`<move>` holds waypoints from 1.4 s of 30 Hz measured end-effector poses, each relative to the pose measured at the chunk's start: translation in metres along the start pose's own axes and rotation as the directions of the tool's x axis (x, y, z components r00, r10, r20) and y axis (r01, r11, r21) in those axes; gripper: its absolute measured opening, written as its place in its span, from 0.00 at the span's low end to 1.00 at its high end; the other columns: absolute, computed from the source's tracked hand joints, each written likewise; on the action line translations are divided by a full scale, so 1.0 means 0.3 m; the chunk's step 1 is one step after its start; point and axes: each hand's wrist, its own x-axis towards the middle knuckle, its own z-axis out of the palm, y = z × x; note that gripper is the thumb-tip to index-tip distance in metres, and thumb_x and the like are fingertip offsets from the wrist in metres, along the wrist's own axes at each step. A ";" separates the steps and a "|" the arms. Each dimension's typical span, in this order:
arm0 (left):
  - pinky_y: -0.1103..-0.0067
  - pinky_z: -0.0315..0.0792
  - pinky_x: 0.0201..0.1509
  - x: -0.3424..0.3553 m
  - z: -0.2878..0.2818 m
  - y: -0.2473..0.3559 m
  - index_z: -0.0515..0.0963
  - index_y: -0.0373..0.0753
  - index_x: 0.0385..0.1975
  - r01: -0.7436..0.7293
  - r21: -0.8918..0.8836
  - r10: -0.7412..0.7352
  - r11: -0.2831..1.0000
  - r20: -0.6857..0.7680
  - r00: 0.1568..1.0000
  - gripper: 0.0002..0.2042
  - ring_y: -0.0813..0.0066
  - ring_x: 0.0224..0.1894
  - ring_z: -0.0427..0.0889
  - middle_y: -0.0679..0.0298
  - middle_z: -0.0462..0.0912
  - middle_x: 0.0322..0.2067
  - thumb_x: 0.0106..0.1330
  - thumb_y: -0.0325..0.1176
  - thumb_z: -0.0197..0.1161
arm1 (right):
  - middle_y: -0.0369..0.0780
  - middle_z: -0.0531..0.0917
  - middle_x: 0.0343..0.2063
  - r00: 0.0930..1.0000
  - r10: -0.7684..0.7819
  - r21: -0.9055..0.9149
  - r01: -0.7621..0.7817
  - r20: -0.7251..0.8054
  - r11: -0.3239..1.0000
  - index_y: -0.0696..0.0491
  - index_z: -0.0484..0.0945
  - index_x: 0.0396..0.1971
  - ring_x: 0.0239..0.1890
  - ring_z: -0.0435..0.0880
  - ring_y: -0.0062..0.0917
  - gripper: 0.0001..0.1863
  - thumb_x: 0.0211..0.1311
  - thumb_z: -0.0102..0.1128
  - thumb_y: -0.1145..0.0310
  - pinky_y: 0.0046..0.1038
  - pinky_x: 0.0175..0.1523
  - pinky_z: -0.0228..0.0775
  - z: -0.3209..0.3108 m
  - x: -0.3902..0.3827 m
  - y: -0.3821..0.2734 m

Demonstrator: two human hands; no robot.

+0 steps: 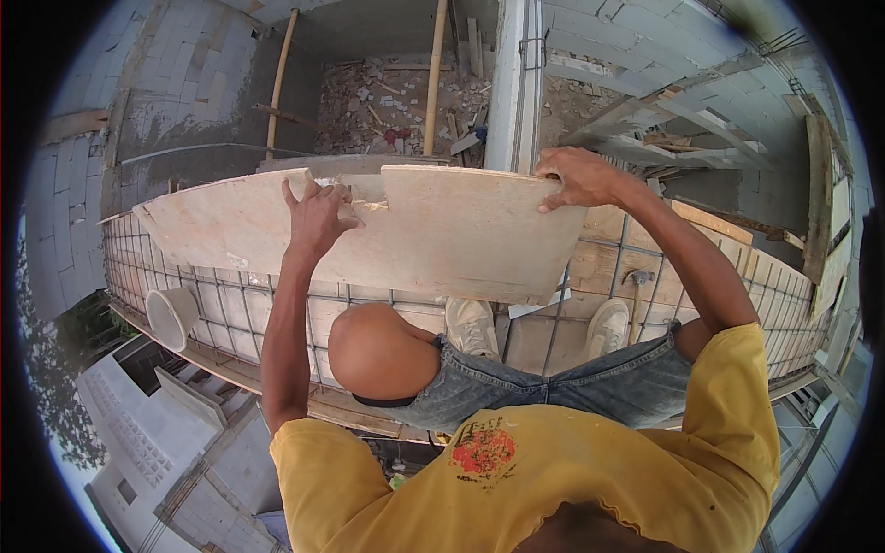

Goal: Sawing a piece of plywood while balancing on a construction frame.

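Right grip (579,178) pinches plywood (461,230); left (318,219) splayed

Soft, diffuse daylight; board (470,235) evenly lit, rubble (378,100) duller. Left block wall (66,184) bows toward black fisheye rim (17,101). Blurred dark smudge (737,22), upper right.

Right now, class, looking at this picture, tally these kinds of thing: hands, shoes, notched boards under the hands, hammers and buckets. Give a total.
Hands: 2 (left hand, right hand)
Shoes: 2
Notched board: 1
Hammer: 1
Bucket: 1
Total: 7
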 end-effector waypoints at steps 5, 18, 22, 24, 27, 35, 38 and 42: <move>0.39 0.30 0.72 -0.115 -0.194 0.065 0.80 0.50 0.43 0.105 0.096 -0.087 0.990 -0.171 0.981 0.20 0.67 0.52 0.76 0.71 0.85 0.36 0.50 0.46 0.75 | 0.43 0.75 0.41 0.959 -0.149 0.008 0.156 -0.243 0.988 0.58 0.78 0.44 0.48 0.76 0.41 0.24 0.52 0.71 0.58 0.44 0.53 0.67 -0.122 -0.232 -0.209; 0.69 0.73 0.59 -0.105 -0.128 0.045 0.77 0.45 0.57 -0.211 -0.460 0.342 0.862 0.221 0.913 0.26 0.57 0.54 0.79 0.59 0.83 0.51 0.56 0.23 0.67 | 0.39 0.71 0.38 0.892 -0.331 -0.307 0.236 -0.307 0.922 0.53 0.74 0.38 0.44 0.78 0.33 0.12 0.56 0.66 0.68 0.35 0.39 0.75 0.054 -0.274 -0.240; 0.72 0.75 0.55 -0.098 -0.227 0.085 0.81 0.43 0.51 0.155 -0.775 0.147 0.613 0.304 0.941 0.20 0.64 0.47 0.82 0.60 0.85 0.46 0.57 0.28 0.71 | 0.38 0.71 0.36 0.880 -0.339 -0.297 0.243 -0.333 0.923 0.53 0.74 0.37 0.44 0.77 0.31 0.13 0.54 0.68 0.68 0.35 0.39 0.74 0.003 -0.255 -0.235; 0.73 0.76 0.53 -0.092 -0.229 0.070 0.82 0.42 0.50 0.004 -0.687 0.223 0.726 0.241 0.945 0.18 0.65 0.44 0.83 0.59 0.86 0.41 0.59 0.27 0.69 | 0.38 0.72 0.37 0.856 -0.369 -0.306 0.265 -0.363 0.914 0.53 0.74 0.37 0.43 0.76 0.31 0.14 0.54 0.68 0.67 0.36 0.40 0.74 0.020 -0.259 -0.227; 0.72 0.77 0.49 -0.105 -0.240 0.071 0.83 0.40 0.46 -0.162 -0.486 0.219 0.859 0.063 0.974 0.14 0.65 0.42 0.84 0.58 0.86 0.39 0.59 0.25 0.67 | 0.38 0.72 0.38 0.844 -0.365 -0.316 0.248 -0.394 0.916 0.52 0.74 0.36 0.43 0.76 0.32 0.14 0.53 0.68 0.66 0.36 0.40 0.74 0.040 -0.253 -0.207; 0.67 0.72 0.57 -0.135 -0.418 0.058 0.81 0.40 0.48 -0.027 -0.534 0.010 0.845 -0.034 0.999 0.16 0.60 0.53 0.80 0.58 0.84 0.45 0.66 0.42 0.64 | 0.38 0.76 0.39 0.860 -0.332 -0.292 0.227 -0.387 0.929 0.52 0.77 0.40 0.45 0.77 0.34 0.14 0.53 0.68 0.68 0.37 0.42 0.75 0.054 -0.254 -0.238; 0.58 0.60 0.71 -0.191 -0.431 0.061 0.75 0.46 0.59 -0.148 -0.351 0.136 0.925 -0.058 0.989 0.29 0.57 0.62 0.73 0.58 0.79 0.56 0.61 0.52 0.67 | 0.42 0.80 0.42 0.898 -0.293 -0.241 0.220 -0.328 0.945 0.51 0.78 0.43 0.46 0.79 0.39 0.18 0.51 0.69 0.69 0.39 0.47 0.74 0.041 -0.250 -0.246; 0.54 0.50 0.76 -0.293 -0.314 -0.006 0.72 0.52 0.61 -0.066 -0.109 0.075 0.992 0.078 0.994 0.33 0.61 0.62 0.73 0.64 0.80 0.55 0.53 0.50 0.73 | 0.46 0.84 0.41 0.949 -0.179 -0.169 0.138 -0.261 0.976 0.53 0.79 0.45 0.44 0.81 0.44 0.17 0.55 0.67 0.68 0.42 0.48 0.74 -0.003 -0.251 -0.289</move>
